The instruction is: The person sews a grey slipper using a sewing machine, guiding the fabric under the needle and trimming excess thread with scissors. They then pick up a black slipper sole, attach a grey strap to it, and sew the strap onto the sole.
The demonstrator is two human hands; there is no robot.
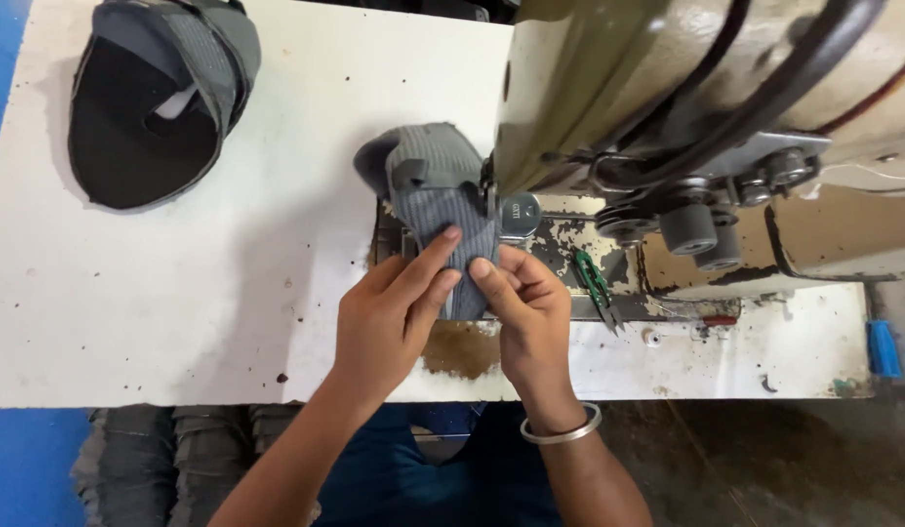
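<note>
Both forearms enter from the bottom edge, cut off below the elbows; a metal bangle (562,427) circles the right wrist. Left hand (389,317) lies palm-down on the near end of a grey ribbed shoe upper (435,200), index finger extended flat along the fabric. Right hand (530,312) pinches the same near edge just beside it, thumb on top, fingers closed narrowly on the material. How much of the piece continues under the two hands cannot be told.

Position of the grey ribbed shoe upper: on the desk (277,244), at the needle area of the sewing machine (667,88). Its far end curls up and touches the machine head. The needle and presser foot are hidden behind the machine body and the fabric.

The sewing machine fills the upper right and is cut off by the top and right edges. The bed plate (560,244) below it shows worn, chipped paint. A green thread snip (595,283) lies on this plate, just right of the right hand.

A stack of similar grey uppers (155,98) rests at the far left of the desk, well apart from both hands, partly cut off at the top. More grey pieces (169,459) show below the near desk edge; their shape is hard to make out.
</note>
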